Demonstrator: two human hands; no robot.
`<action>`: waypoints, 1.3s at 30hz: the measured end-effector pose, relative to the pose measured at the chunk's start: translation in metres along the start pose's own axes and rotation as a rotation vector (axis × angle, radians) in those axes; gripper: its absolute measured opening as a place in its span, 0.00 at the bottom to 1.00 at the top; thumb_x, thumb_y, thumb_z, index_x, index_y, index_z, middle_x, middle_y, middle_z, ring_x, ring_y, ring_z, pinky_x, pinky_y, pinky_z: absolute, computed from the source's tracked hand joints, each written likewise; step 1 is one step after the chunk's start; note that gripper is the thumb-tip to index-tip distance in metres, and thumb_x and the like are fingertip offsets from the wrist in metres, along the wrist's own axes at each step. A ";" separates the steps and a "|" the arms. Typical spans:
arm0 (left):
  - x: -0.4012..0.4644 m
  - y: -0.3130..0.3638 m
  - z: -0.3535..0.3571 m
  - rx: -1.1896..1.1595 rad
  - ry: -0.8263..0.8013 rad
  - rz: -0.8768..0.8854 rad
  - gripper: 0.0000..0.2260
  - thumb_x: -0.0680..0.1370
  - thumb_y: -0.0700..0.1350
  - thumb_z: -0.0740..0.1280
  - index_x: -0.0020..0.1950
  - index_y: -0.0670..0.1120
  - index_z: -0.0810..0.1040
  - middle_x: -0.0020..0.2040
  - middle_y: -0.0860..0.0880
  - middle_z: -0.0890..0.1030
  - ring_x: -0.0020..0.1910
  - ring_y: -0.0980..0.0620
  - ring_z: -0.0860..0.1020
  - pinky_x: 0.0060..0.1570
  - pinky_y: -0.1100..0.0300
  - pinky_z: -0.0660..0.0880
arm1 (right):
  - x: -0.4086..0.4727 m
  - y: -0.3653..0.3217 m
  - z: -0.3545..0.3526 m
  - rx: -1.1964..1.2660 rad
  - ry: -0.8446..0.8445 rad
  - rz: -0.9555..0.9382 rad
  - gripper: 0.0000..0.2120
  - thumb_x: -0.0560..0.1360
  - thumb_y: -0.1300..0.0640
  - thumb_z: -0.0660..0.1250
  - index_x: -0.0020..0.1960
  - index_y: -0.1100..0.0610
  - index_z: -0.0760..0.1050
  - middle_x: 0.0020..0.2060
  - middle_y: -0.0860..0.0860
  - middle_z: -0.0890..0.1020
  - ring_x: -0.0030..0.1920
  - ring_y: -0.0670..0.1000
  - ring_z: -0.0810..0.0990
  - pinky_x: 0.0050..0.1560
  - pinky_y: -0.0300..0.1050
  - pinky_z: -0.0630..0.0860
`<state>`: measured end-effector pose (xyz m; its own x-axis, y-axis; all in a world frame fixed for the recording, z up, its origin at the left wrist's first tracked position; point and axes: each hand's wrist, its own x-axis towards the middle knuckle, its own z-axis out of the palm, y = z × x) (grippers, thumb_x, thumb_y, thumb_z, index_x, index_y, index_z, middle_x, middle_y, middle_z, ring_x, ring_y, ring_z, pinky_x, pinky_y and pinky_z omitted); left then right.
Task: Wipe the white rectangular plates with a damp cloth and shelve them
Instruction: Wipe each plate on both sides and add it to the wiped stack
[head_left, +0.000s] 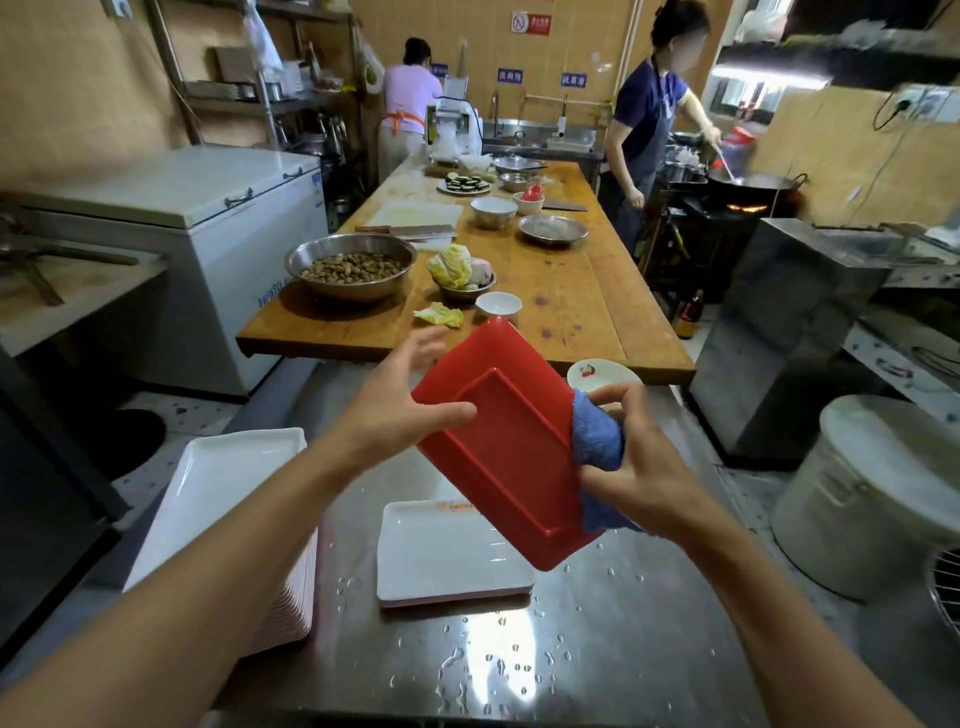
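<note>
Beyond both hands a long wooden tabletop (582, 291) runs away, carrying a wide steel bowl (351, 266) of brown lumps, cabbage leaves (450, 266) and small white bowls. A white chest freezer (171, 208) stands far left of the left grip; its blue lettering is partly hidden and unreadable. Below the hands lies a wet, shiny steel tabletop (597, 649) beaded with drops. A tall stack of white rectangular plates (228, 488) sits under the left forearm, and a shorter stack (441, 556), printed with small orange writing too blurred to read, lies directly beneath the held plate. That plate (498, 447) shows a smooth red underside, tilted, between both grips. The left hand (395, 400) pinches its edge, thumb on the red face. The right hand (639, 462) curls round a fuzzy blue cloth (597, 436) pressed against the plate's rim.
</note>
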<state>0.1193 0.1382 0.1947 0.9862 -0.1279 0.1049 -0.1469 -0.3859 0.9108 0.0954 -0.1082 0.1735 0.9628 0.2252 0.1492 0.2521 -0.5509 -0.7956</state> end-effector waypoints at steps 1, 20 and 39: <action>0.002 0.004 -0.003 -0.039 -0.111 0.018 0.31 0.63 0.50 0.75 0.64 0.54 0.70 0.61 0.51 0.78 0.60 0.50 0.77 0.55 0.56 0.76 | 0.000 -0.001 -0.006 0.009 -0.029 -0.017 0.28 0.66 0.68 0.69 0.54 0.45 0.60 0.46 0.52 0.76 0.39 0.52 0.81 0.38 0.49 0.81; -0.014 -0.005 0.016 -0.372 -0.022 -0.018 0.22 0.61 0.40 0.72 0.54 0.45 0.75 0.43 0.47 0.82 0.40 0.53 0.81 0.39 0.62 0.78 | 0.051 -0.055 0.047 -0.440 0.145 -0.505 0.24 0.77 0.51 0.56 0.71 0.55 0.65 0.64 0.56 0.71 0.60 0.55 0.71 0.58 0.49 0.69; -0.012 -0.033 0.015 -0.731 0.117 -0.293 0.14 0.69 0.35 0.69 0.53 0.45 0.75 0.45 0.44 0.81 0.40 0.48 0.80 0.38 0.55 0.80 | 0.011 0.022 0.021 -0.327 0.224 -0.245 0.25 0.77 0.51 0.54 0.74 0.50 0.58 0.74 0.48 0.56 0.71 0.43 0.56 0.65 0.32 0.53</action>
<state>0.1116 0.1384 0.1571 0.9845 -0.0016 -0.1753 0.1670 0.3133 0.9348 0.1093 -0.1004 0.1454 0.8595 0.2209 0.4609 0.4572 -0.7355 -0.5000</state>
